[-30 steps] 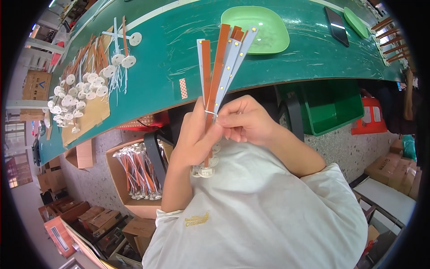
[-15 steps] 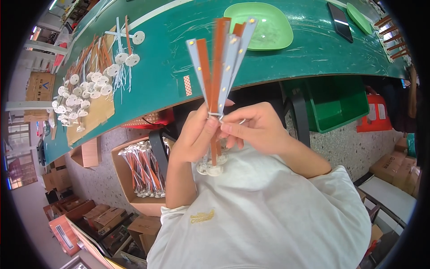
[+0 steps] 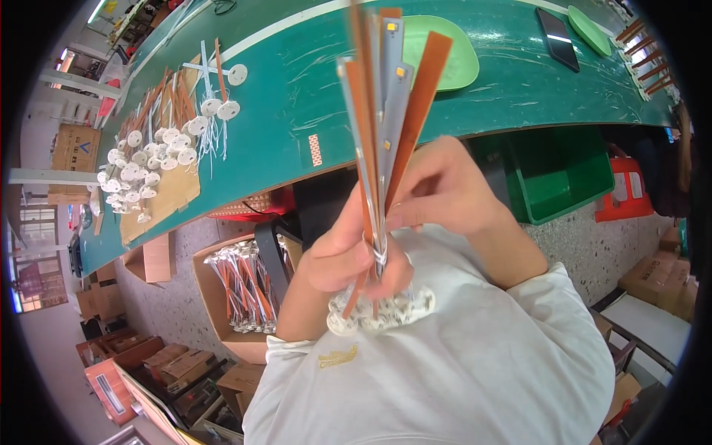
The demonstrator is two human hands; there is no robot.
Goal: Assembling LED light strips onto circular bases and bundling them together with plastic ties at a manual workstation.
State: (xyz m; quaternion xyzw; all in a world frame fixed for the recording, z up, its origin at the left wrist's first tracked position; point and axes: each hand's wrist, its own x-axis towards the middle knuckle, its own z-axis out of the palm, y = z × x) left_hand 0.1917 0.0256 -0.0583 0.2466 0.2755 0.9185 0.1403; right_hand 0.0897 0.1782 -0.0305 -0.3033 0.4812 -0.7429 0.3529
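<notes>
In front of my chest a bundle of LED strips (image 3: 417,104) stands upright, some strips orange-brown, others grey with small yellow chips. White round discs (image 3: 400,311) cap its lower end. Around its narrow middle runs a white tie (image 3: 380,256). My left hand (image 3: 337,259) is closed round the bundle at the tie. Against the bundle's right side, above the tie, my right hand (image 3: 449,196) has its fingers bent and pressed together; anything pinched there is hidden.
More disc-ended strips (image 3: 159,152) lie on cardboard at the table's left. A carton (image 3: 237,337) below holds tied bundles. On the green table (image 3: 274,126) are a light green tray (image 3: 452,59) and a black phone (image 3: 558,38). A dark green crate (image 3: 567,189) stands under the table edge.
The bundle has moved down and turned, showing more orange strip on its right. My left hand has lowered with it. The right hand has shifted to above the tie.
</notes>
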